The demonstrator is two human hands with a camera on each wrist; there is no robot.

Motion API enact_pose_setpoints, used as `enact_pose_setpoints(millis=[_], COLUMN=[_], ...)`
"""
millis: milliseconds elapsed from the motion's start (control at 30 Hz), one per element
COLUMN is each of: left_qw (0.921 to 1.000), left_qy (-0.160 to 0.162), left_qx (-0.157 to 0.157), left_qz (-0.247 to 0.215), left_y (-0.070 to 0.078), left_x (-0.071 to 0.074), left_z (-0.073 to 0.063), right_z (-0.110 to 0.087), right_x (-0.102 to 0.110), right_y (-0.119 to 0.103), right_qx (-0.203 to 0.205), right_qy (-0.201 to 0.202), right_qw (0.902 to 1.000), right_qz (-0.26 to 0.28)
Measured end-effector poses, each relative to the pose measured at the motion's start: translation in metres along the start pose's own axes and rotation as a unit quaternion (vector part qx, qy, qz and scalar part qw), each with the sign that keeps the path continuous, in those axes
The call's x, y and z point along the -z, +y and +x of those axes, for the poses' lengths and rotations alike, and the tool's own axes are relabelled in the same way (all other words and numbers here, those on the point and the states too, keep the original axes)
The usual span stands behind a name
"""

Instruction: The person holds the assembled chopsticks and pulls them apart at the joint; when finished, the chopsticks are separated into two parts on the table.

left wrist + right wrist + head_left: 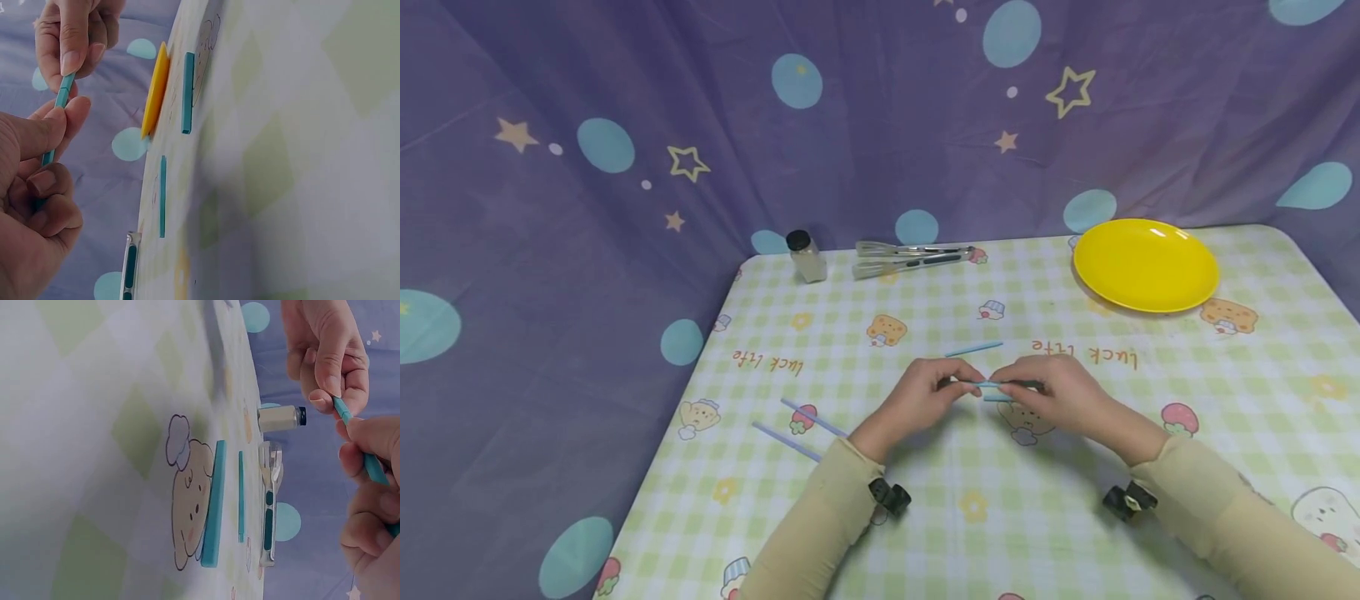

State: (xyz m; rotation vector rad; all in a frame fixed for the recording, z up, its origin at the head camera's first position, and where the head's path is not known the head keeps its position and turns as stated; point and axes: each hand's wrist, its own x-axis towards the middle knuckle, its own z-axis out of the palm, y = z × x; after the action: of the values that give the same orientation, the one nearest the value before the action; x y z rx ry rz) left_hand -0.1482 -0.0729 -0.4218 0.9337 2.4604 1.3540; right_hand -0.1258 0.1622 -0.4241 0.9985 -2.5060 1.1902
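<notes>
My left hand (925, 393) and right hand (1063, 396) meet near the table's middle. Between thumbs and fingers, both pinch a slim teal chopstick (63, 94), one hand toward each end. A thin seam crosses it where it shows between the hands in the right wrist view. Curled fingers hide much of its length. Just below the hands lies a short teal stick (997, 398), and another teal stick (973, 348) rests beyond them. Two bluish-purple sticks, one upper (814, 417) and one lower (786, 442), lie slanted beside my left forearm, which partly covers them.
At the back right stands a yellow plate (1146, 267). Metal tongs (913, 259) lie along the back edge, beside a clear jar (808, 261) with a black lid. A checked cloth (925, 533) covers the table; a purple curtain (865, 158) hangs behind.
</notes>
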Motion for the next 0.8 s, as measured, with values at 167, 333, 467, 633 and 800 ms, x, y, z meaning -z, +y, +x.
enact_pose_setpoints(millis=[167, 333, 467, 633, 800], left_qw=[0.9999, 0.9994, 0.9993, 0.9997, 0.9999], left_qy=[-0.003, -0.007, -0.011, -0.008, -0.005], left_qx=[0.012, 0.020, 0.020, 0.017, 0.011], left_qz=[-0.011, -0.027, -0.029, -0.013, -0.003], left_y=[0.0010, 0.0015, 0.0014, 0.0012, 0.0002], left_x=[-0.0003, 0.0004, 0.0005, 0.0009, 0.0000], left_z=[0.0006, 0.0005, 0.0013, 0.0019, 0.0019], right_z=[0.0014, 0.0023, 0.0026, 0.0034, 0.0022], right_x=[0.0030, 0.0043, 0.0050, 0.0049, 0.0033], right_y=[-0.0016, -0.0020, -0.0009, -0.0006, -0.0008], right_qx=[-0.011, -0.014, -0.010, -0.015, -0.004], right_qy=[-0.012, -0.020, -0.020, -0.038, -0.039], right_qw=[0.9998, 0.9996, 0.9997, 0.9989, 0.9981], right_qz=[0.011, 0.014, 0.006, -0.022, -0.047])
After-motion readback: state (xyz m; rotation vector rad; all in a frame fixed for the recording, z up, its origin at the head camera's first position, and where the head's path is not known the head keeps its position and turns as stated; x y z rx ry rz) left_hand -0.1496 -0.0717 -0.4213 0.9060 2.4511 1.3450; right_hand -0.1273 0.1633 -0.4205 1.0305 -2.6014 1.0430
